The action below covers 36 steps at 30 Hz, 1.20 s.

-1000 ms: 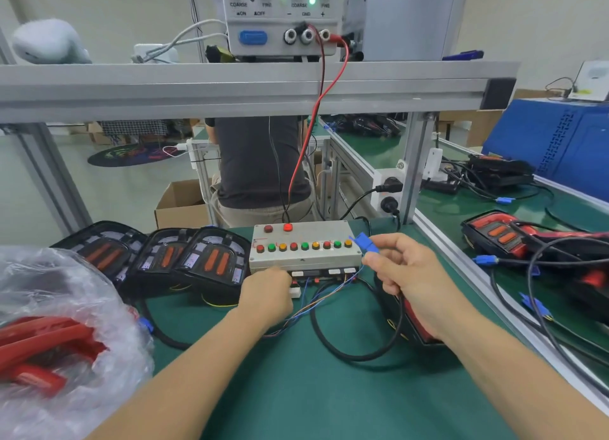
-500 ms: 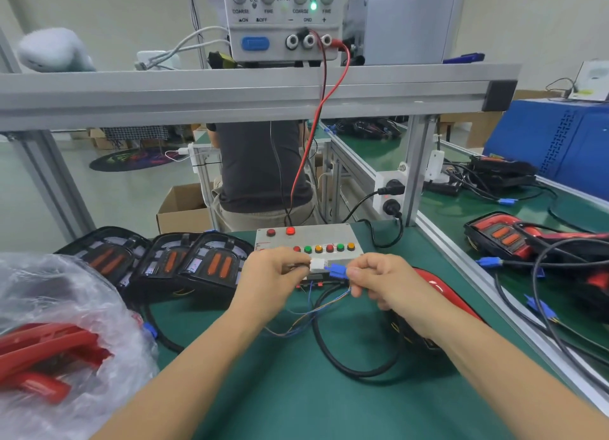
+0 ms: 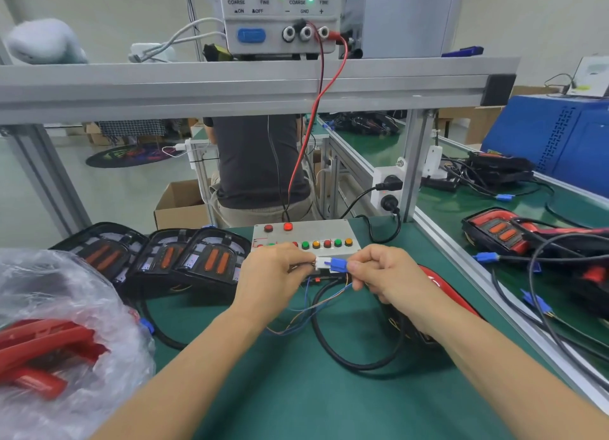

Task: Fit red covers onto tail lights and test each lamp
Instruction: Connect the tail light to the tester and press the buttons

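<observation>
There is one view only, so nothing is shared with another; the camera sits on the person's head and looks forward and down over the green bench (image 3: 296,403); both forearms enter from the bottom edge and the left hand (image 3: 273,276) and right hand (image 3: 387,274) meet near the middle of the frame, close to the lens; the wide angle bends the grey rail (image 3: 250,87) across the upper part; the button box (image 3: 303,238) lies just beyond the hands; the power supply (image 3: 280,17) on the shelf is cut by the top edge; farther off, a seated person's back (image 3: 257,162) faces the camera; a second bench (image 3: 494,209) runs off to the right.
</observation>
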Each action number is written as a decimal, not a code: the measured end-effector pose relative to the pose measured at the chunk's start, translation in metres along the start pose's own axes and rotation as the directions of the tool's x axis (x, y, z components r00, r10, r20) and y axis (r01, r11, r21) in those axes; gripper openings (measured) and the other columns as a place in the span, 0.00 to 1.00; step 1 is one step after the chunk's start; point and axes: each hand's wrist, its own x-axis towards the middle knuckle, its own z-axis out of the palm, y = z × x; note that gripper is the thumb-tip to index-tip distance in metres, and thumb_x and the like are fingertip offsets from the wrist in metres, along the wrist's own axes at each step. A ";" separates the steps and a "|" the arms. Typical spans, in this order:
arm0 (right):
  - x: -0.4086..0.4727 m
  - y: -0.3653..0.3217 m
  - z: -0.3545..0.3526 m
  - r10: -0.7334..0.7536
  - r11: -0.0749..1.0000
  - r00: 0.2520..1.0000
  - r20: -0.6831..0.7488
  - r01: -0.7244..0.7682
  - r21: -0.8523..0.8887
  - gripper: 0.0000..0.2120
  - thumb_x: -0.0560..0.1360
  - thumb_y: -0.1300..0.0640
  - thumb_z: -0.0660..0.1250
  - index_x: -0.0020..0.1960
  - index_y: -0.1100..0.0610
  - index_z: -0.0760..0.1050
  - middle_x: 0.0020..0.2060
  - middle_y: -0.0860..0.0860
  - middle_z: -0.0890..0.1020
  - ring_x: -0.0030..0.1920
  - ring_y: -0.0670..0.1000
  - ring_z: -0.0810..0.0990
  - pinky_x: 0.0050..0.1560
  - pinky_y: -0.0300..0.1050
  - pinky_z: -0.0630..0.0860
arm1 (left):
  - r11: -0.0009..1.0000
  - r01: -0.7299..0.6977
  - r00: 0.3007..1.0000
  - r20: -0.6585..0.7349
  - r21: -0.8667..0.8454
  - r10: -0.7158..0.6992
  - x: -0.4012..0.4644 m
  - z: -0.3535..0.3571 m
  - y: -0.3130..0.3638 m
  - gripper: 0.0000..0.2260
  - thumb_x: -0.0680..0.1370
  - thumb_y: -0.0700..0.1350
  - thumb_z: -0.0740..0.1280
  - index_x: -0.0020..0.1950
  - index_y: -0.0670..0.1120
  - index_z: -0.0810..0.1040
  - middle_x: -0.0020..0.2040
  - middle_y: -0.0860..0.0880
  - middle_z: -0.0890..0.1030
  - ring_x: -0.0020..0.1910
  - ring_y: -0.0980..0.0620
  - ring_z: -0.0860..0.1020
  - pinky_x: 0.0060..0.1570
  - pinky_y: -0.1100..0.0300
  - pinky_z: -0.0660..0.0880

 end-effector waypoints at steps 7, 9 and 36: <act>-0.003 0.003 0.000 0.019 0.998 0.999 0.034 -0.021 0.051 0.06 0.78 0.61 0.66 0.43 0.56 0.77 0.27 0.48 0.80 0.21 0.41 0.62 0.22 0.32 0.59 | 0.994 -0.107 0.992 0.068 0.034 0.105 0.002 -0.004 0.002 0.05 0.73 0.38 0.71 0.46 0.44 0.86 0.41 0.46 0.84 0.42 0.44 0.80 0.44 0.50 0.75; -0.003 0.003 0.002 0.034 0.998 0.998 0.052 -0.037 0.060 0.06 0.78 0.61 0.66 0.43 0.56 0.77 0.27 0.48 0.80 0.21 0.41 0.62 0.22 0.32 0.59 | 0.980 -0.181 0.981 0.088 0.087 0.174 0.001 -0.003 0.005 0.05 0.73 0.40 0.71 0.46 0.44 0.86 0.40 0.45 0.83 0.40 0.43 0.80 0.41 0.49 0.75; -0.035 0.047 -0.099 0.514 0.721 0.807 -0.292 -0.591 -0.362 0.33 0.68 0.33 0.70 0.54 0.62 0.79 0.48 0.57 0.83 0.48 0.56 0.81 0.43 0.45 0.72 | 0.854 -0.188 0.933 0.360 0.485 0.001 -0.010 0.068 -0.004 0.22 0.78 0.39 0.56 0.73 0.45 0.62 0.71 0.49 0.65 0.62 0.46 0.68 0.61 0.56 0.64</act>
